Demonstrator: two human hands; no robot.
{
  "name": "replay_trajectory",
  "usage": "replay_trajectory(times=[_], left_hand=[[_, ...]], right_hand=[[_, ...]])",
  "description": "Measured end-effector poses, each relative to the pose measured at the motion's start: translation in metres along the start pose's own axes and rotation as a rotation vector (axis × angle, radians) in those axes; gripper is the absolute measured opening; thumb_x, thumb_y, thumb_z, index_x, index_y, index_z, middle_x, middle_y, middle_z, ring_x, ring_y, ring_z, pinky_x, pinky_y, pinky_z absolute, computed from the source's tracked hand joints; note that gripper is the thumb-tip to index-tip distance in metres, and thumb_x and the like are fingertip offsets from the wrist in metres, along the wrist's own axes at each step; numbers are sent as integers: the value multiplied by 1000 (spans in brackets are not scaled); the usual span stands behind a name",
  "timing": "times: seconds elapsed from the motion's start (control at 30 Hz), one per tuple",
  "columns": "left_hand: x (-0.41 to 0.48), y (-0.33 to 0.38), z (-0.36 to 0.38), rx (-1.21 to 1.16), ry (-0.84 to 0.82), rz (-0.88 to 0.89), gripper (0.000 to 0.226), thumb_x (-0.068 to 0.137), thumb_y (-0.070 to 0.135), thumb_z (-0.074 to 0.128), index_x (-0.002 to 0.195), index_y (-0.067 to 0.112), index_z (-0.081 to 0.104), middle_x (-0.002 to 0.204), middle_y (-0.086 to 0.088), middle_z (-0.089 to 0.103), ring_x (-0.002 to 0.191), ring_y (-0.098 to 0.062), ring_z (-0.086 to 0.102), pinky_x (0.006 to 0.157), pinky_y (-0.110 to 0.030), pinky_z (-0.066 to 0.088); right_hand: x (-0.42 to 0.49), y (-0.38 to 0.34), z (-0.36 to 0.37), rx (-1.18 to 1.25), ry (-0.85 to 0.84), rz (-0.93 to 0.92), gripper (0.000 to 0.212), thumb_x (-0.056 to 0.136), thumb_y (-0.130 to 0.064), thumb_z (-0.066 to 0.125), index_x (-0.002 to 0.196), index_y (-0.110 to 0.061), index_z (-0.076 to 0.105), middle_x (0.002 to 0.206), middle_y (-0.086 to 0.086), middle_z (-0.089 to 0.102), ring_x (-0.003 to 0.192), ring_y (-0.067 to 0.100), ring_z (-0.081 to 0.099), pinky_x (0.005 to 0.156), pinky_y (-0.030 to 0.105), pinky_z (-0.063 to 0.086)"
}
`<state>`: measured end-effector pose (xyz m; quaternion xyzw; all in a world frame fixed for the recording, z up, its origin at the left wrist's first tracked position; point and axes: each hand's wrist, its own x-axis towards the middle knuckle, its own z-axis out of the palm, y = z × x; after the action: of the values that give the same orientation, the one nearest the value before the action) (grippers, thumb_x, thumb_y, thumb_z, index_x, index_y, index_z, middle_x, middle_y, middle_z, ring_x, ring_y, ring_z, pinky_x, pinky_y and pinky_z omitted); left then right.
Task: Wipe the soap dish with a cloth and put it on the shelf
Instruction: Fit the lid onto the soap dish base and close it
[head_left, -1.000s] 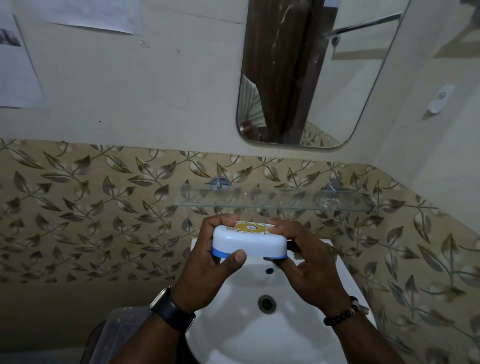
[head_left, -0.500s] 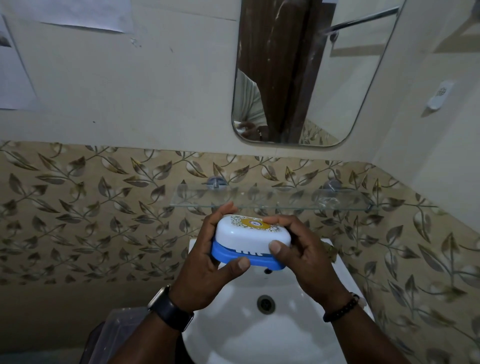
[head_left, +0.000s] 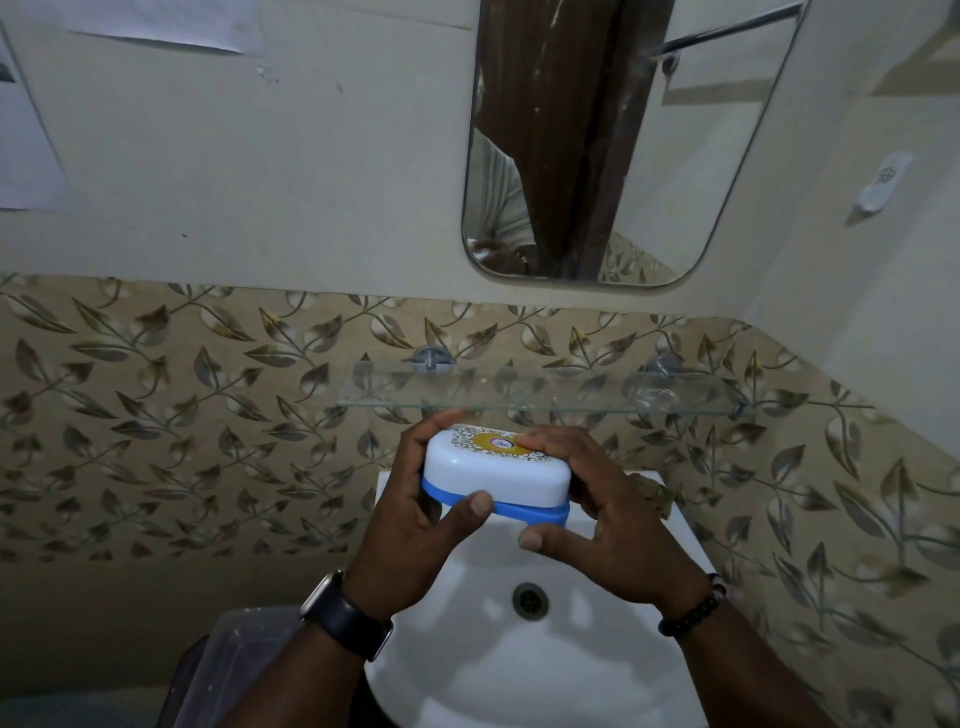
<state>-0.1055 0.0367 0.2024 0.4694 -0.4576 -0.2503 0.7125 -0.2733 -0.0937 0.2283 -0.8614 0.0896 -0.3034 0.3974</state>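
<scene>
Far left, low: a clear plastic tub (head_left: 234, 660) beside the sink (head_left: 519, 670). Next, the left hand (head_left: 415, 525), watch (head_left: 345, 616) on its wrist, is curled round the left end of the soap dish (head_left: 493, 473), fingers behind, thumb pressed on the blue base at the front. The dish is held in the air over the sink, just below and in front of the glass shelf (head_left: 571, 396), touching neither. It is a closed box: white lid w/ a printed label on top, blue base under it. The right hand (head_left: 618, 530), bead bracelet (head_left: 691, 610) at the wrist, clamps the right end, fingers over the lid, thumb beneath the base's front corner.

Handling, as I judge it: hard moulded plastic, light, stiff, prob. slippery if wet or soapy. Lid and base look like 2 separate pieces, so a grip on the lid alone could let the base drop. Best hold spans both at the short ends, thumb on base, fingers on lid. The glass shelf looks smooth too, so set the dish flat, well back from the edge. No cloth in view.
</scene>
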Motion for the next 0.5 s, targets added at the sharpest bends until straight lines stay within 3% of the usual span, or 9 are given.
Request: replay_trajectory(times=[0.17, 0.33, 0.5], left_hand=[[0, -1, -3, -29, 35, -5, 83, 74, 55, 77, 142, 24, 41, 130, 7, 63, 118, -21, 64, 89, -24, 55], [0, -3, -5, -57, 39, -15, 85, 74, 54, 78, 145, 25, 42, 136, -1, 61, 122, -26, 62, 92, -29, 55], [-1, -6, -8, -105, 55, -42, 81, 75, 51, 80, 144, 30, 45, 140, -5, 59, 126, -31, 59, 99, -40, 53]], right_hand=[[-1, -2, -1, -2, -10, -20, 71, 79, -45, 79, 139, -21, 51, 141, -4, 50, 135, 23, 49, 104, 40, 51], [-1, -3, 1, 77, 85, 26, 47, 86, -43, 72, 127, -23, 61, 130, -5, 60, 123, 24, 59, 93, 40, 58], [0, -3, 4, 156, 112, 50, 41, 84, -36, 73, 121, -21, 64, 125, -1, 62, 118, 29, 62, 85, 50, 61]])
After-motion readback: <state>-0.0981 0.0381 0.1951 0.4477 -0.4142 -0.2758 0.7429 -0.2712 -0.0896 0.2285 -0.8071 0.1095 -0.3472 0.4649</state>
